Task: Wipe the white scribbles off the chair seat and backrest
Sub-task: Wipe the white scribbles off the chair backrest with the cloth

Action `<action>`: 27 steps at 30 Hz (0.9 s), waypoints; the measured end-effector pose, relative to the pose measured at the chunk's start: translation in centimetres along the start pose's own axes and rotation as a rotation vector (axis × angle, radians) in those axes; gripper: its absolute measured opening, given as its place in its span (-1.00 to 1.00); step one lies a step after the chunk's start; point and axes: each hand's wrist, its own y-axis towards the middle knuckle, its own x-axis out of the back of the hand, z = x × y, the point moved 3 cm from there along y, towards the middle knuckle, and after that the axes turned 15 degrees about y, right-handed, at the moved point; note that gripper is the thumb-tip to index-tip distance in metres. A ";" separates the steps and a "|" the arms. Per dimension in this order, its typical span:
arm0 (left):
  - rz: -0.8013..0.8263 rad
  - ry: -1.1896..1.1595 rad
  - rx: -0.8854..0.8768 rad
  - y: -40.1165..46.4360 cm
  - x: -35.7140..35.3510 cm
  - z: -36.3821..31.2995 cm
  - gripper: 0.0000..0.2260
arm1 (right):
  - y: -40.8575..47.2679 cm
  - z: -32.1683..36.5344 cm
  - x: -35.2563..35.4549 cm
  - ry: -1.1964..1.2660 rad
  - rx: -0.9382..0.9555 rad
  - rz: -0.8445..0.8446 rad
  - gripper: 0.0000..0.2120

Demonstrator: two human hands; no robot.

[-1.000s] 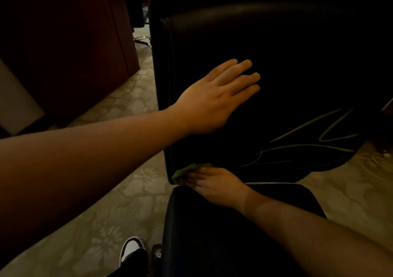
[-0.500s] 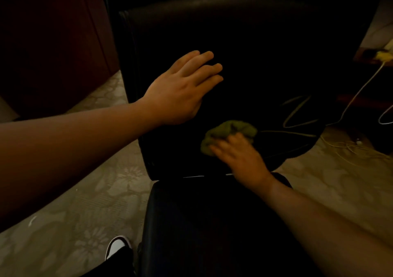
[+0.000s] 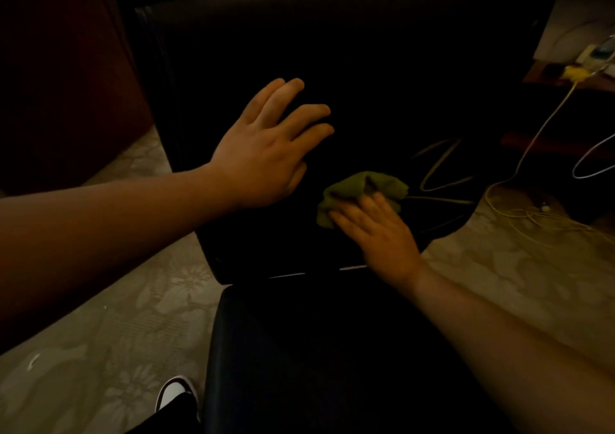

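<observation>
— White scribbles [image 3: 439, 170] are seen from the head camera on the lower right part of the black backrest [image 3: 382, 77], as pale looping lines. Where is the cloth?

— A green cloth [image 3: 362, 185] is pressed against the backrest just left of those lines, touching the nearest of them. It is covered in part by the right hand [image 3: 376, 230], whose fingers are laid flat and spread over the crumpled fabric (no pinch or closed grasp is seen; the cloth is held down by the palm side of the fingers).

— And the other hand?

— The left hand [image 3: 266, 154] is laid open on the backrest, up and to the left of the cloth, fingers extended and slightly fanned. Nothing is held in it.

— What is shown of the seat?

— The black seat [image 3: 299, 350] is seen below the backrest, crossed by the right forearm. Whether marks are carried on it cannot be told in this dim light.

— Around the chair?

— A patterned floor [image 3: 116, 317] is seen on both sides. A white-toed shoe [image 3: 174, 392] is placed beside the seat's left edge, and pale cables [image 3: 532, 140] are trailed over the floor at the right.
</observation>
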 end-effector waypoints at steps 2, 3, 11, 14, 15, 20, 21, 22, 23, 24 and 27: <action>-0.001 -0.019 -0.013 0.2 -0.3 -1.4 -0.49 | -0.8 0.9 -1.9 -0.003 0.115 0.134 -0.57; 0.007 -0.017 -0.028 0.3 -0.4 -2.0 -0.47 | -1.0 0.9 -2.2 -0.010 0.175 0.198 -0.57; 0.039 0.002 -0.049 2.2 -0.9 -3.4 -0.44 | 1.9 -9.3 11.1 -0.080 -0.072 -0.179 -0.64; 0.061 -0.015 -0.062 3.5 -0.8 -4.6 -0.44 | 2.9 -10.1 11.6 -0.046 -0.231 -0.357 -0.58; 0.073 -0.010 -0.074 3.9 -0.8 -5.1 -0.43 | 2.6 -9.2 10.1 -0.036 -0.219 -0.337 -0.55; 0.066 0.053 -0.129 4.4 -1.7 -7.0 -0.40 | -4.6 -5.1 3.7 -0.013 0.066 0.202 -0.50; 0.060 0.069 -0.145 4.2 -2.0 -7.1 -0.39 | -4.9 -5.5 4.4 -0.020 0.086 0.231 -0.51; 0.052 0.087 -0.157 4.1 -2.2 -7.0 -0.38 | -4.4 -6.5 5.5 -0.032 0.097 0.205 -0.55; 0.045 0.104 -0.161 4.1 -2.4 -7.0 -0.37 | -3.3 -7.6 6.8 -0.046 0.079 0.132 -0.60; 0.037 0.126 -0.158 4.2 -2.5 -6.7 -0.36 | -1.8 -9.0 8.4 -0.057 0.034 0.022 -0.63; 0.017 0.189 -0.144 4.6 -2.2 -5.8 -0.35 | 1.7 -11.8 12.5 -0.053 -0.129 -0.280 -0.65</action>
